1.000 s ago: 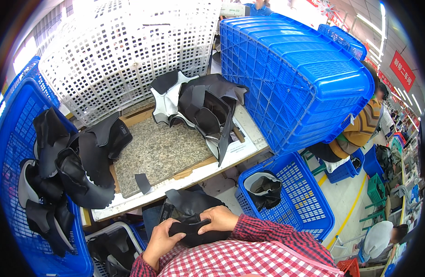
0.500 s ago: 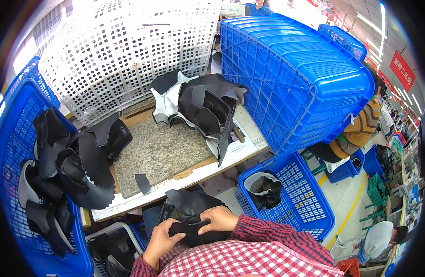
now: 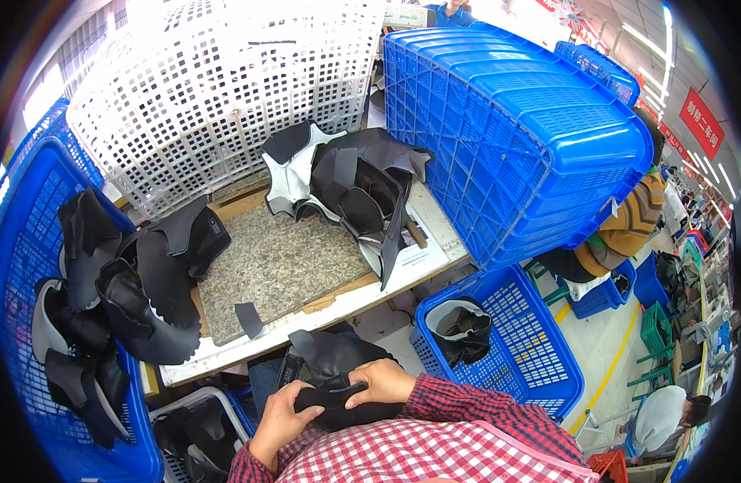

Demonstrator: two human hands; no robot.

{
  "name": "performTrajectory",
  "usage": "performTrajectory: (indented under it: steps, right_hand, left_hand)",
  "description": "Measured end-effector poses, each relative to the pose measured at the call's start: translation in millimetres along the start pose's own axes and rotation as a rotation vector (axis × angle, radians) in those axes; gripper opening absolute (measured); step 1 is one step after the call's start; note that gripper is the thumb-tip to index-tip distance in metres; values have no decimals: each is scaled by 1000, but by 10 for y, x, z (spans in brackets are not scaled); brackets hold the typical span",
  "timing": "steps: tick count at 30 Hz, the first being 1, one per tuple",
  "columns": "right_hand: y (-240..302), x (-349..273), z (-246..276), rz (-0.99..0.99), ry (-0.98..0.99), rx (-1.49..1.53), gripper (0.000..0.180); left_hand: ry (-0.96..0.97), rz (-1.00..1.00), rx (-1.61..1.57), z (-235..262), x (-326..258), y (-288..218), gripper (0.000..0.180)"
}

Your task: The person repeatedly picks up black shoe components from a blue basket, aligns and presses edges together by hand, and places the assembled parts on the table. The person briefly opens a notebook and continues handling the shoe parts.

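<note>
"What writing did you see?"
"Far to my right, a red sign (image 3: pixel 701 123) bore one row of large white characters."
"And closer?"
"A paper (image 3: pixel 423 258) on my table (image 3: pixel 225 349) carried fine dark print, too small to read. A black upper (image 3: pixel 209 247) to my left had a small pale mark, also illegible."

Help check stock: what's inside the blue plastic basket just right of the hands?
Black pale-lined material shows in the left end of the basket; anything beneath is covered.

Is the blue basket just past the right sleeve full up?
Only partly: black and light shoe pieces sit at its left end, and bare blue basket wall shows beside them.
</note>
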State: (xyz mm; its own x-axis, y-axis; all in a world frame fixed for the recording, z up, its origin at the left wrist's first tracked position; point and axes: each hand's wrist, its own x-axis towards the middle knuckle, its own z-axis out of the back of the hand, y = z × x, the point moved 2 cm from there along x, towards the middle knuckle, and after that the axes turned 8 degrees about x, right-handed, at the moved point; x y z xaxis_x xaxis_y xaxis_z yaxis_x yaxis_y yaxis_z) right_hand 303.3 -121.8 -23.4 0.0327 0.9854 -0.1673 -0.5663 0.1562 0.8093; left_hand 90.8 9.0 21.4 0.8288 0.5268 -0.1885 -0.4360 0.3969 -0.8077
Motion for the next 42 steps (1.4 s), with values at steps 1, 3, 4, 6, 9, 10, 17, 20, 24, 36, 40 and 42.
performTrajectory:
  steps: [1,3,4,6,9,10,17,20,24,36,40,42]
  right_hand:
    - [-2,1,0,0,-8,-4,47]
    - [-11,2,-8,-3,-12,-7,48]
    - [-17,4,-15,6,-17,2,47]
    - [-44,6,-33,27,-27,28,47]
    - [-110,10,-63,50,-49,-16,50]
    - [-114,15,-73,111,-92,-7,48]
    - [266,1,59,327,-204,30,30]
    - [594,-55,383,379,-296,1,27]
    - [917,-51,1078,397,-542,123,16]
    - [1483,1311,1066,715,-1021,-758,50]
    - [1478,967,595,859,-198,-625,77]
    - [1438,1002,627,778,40,-616,100]
  left_hand:
    - [3,10,6,1,-1,3,36]
    - [1,-2,19,6,-4,4,36]
    - [-4,-5,30,10,-6,6,36]
    - [-1,-16,16,16,-3,9,36]
    - [-10,-68,64,14,27,12,36]
    - [-10,-27,107,11,33,29,37]
    - [-352,-285,25,95,-205,146,36]
    - [-632,-224,13,185,-448,383,29]
    - [-485,87,-417,-21,-678,969,18]
    - [-961,428,-30,57,-425,3938,18]
    - [-842,-24,880,415,231,3982,43]
    - [-612,276,624,484,631,4032,43]
